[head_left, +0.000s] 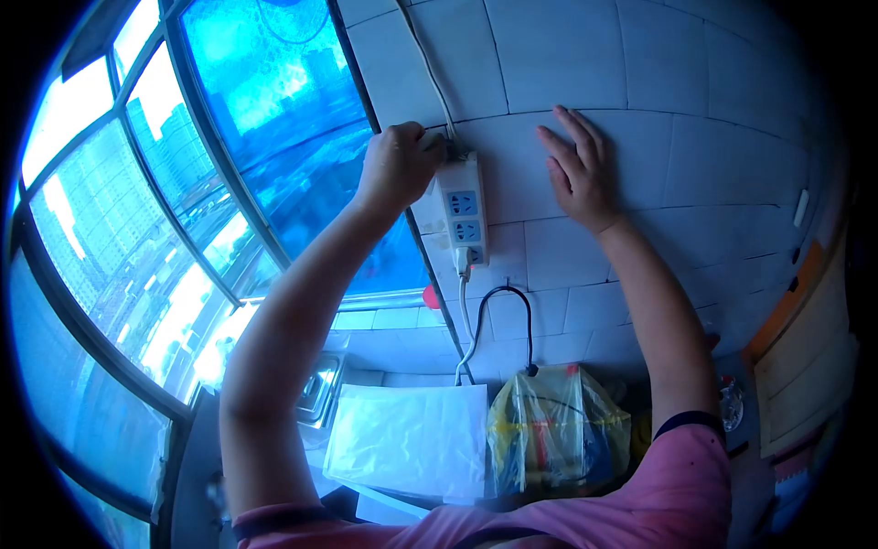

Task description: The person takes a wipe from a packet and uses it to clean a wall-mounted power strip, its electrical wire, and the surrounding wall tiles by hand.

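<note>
Against tiled wall (567, 59), likely light, rigid power strip (465, 209), best gripped by sides; left hand (399, 166) curled at top, hold unclear; right hand (583, 176) spread.

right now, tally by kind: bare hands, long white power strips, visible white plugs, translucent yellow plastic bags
Bare hands (left hand, right hand): 2
Long white power strip: 1
Visible white plug: 1
Translucent yellow plastic bag: 1
Total: 5
</note>
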Demonstrator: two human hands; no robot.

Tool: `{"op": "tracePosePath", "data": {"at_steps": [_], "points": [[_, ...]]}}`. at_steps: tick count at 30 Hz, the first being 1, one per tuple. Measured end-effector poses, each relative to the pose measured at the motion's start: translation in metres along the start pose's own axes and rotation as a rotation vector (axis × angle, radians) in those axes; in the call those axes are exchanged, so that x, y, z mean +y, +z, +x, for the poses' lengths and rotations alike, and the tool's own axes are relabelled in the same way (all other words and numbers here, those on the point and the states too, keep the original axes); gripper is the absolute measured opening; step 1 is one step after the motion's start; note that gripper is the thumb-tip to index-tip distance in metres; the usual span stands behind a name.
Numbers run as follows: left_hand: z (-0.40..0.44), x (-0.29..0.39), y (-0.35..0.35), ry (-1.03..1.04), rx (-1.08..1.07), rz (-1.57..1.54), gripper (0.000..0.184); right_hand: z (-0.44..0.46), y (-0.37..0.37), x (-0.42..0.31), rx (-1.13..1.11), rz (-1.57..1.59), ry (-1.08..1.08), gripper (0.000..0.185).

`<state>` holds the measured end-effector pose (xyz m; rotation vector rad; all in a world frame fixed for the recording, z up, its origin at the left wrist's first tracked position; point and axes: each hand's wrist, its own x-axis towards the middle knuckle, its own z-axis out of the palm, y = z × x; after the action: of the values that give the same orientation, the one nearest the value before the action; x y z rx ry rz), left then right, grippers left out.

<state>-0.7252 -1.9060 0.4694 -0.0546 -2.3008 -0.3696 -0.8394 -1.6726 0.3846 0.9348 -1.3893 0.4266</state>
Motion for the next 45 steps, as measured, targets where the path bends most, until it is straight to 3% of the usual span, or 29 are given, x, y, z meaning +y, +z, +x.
{"op": "tracePosePath", "data": {"at_steps": [1, 5, 6, 7, 9, 10, 15, 18, 23, 25, 30, 32, 33, 39, 42, 43, 45], "points": [[0.000, -0.004, 0.003, -0.003, -0.002, 0.002, 0.022, 0.000, -0.001, -0.001, -0.001, -0.018, -0.009, 0.044], [0.003, -0.025, -0.001, 0.523, 0.287, 0.405, 0.020, 0.000, -0.003, 0.002, -0.019, -0.036, -0.020, 0.045], [0.004, -0.025, -0.006, 0.089, 0.132, -0.168, 0.022, 0.002, -0.002, 0.004, -0.009, -0.040, -0.024, 0.045], [0.001, -0.025, -0.007, 0.096, 0.135, -0.166, 0.022, 0.001, -0.002, 0.003, -0.008, -0.037, -0.023, 0.045], [-0.010, -0.021, -0.007, -0.076, 0.020, -0.491, 0.025, -0.001, -0.002, 0.002, -0.013, -0.032, -0.019, 0.045], [-0.010, -0.021, -0.005, -0.169, -0.071, -0.515, 0.030, -0.001, -0.002, 0.001, -0.013, -0.032, -0.013, 0.044], [-0.003, -0.022, -0.006, -0.167, -0.044, -0.444, 0.044, 0.001, -0.001, 0.001, -0.004, -0.016, -0.013, 0.044], [0.001, -0.022, -0.018, -0.328, -0.332, -0.237, 0.060, -0.002, 0.000, -0.001, -0.006, -0.018, -0.008, 0.044], [0.009, -0.019, -0.017, -0.293, -0.321, -0.307, 0.048, 0.000, -0.002, 0.000, 0.004, -0.034, -0.020, 0.044], [0.012, -0.007, -0.024, -0.100, -0.278, -0.146, 0.042, 0.001, -0.002, 0.000, 0.004, -0.040, -0.022, 0.044], [0.005, 0.005, -0.020, -0.148, -0.239, -0.109, 0.035, 0.000, -0.003, 0.001, -0.016, -0.048, -0.020, 0.043], [0.004, -0.008, -0.009, -0.298, -0.242, -0.483, 0.030, 0.000, 0.000, 0.001, 0.000, -0.030, -0.010, 0.044], [0.005, -0.013, -0.006, -0.299, -0.238, -0.482, 0.030, 0.000, 0.000, 0.000, 0.002, -0.027, -0.013, 0.044], [0.004, -0.009, 0.002, -0.277, -0.067, -0.294, 0.027, 0.000, 0.000, 0.000, 0.017, 0.000, -0.009, 0.044], [-0.001, -0.002, -0.002, -0.005, 0.175, -0.044, 0.027, -0.002, -0.002, 0.002, -0.001, 0.011, -0.012, 0.044], [-0.003, -0.001, -0.007, -0.079, 0.154, -0.269, 0.027, -0.002, -0.003, 0.002, -0.006, -0.007, -0.019, 0.044], [-0.009, 0.001, -0.016, -0.130, 0.070, -0.385, 0.026, 0.000, -0.003, 0.002, -0.004, -0.026, -0.028, 0.044]]}}
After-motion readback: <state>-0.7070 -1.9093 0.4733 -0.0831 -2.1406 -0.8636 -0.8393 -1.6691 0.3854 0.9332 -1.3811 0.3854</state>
